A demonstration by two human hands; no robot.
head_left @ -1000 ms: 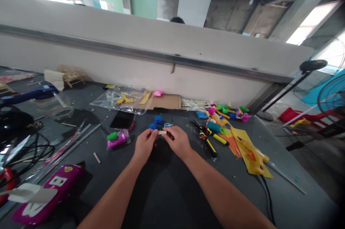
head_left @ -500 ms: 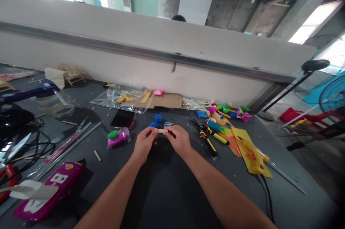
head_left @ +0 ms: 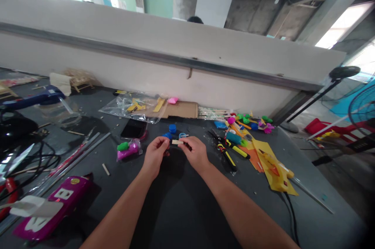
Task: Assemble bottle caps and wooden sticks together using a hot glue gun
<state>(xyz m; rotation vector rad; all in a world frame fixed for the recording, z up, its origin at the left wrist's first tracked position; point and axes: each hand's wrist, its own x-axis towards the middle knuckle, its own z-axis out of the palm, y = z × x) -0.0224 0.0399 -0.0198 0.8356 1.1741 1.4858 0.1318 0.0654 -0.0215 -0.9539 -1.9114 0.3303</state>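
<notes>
A small pale wooden piece (head_left: 176, 142) is pinched at its right end by my right hand (head_left: 195, 153). My left hand (head_left: 155, 153) is just left of the piece, thumb and fingertips pressed together; whether anything is between them is too small to tell. A narrow gap shows between its fingertips and the piece. Just beyond the hands are a blue round container (head_left: 172, 128) and a small clear-and-blue ring-shaped cap (head_left: 182, 135).
To the right lie black-and-yellow pliers (head_left: 227, 156) and a yellow glue gun (head_left: 277, 172) on yellow sheets. At the left are a purple power strip (head_left: 63, 202), a phone (head_left: 134, 128) and a bagged purple lump (head_left: 129, 149). Cardboard (head_left: 184, 110) lies near the partition.
My left hand has moved slightly left, off the wooden piece, which now shows its left end. My right hand still holds the piece.
</notes>
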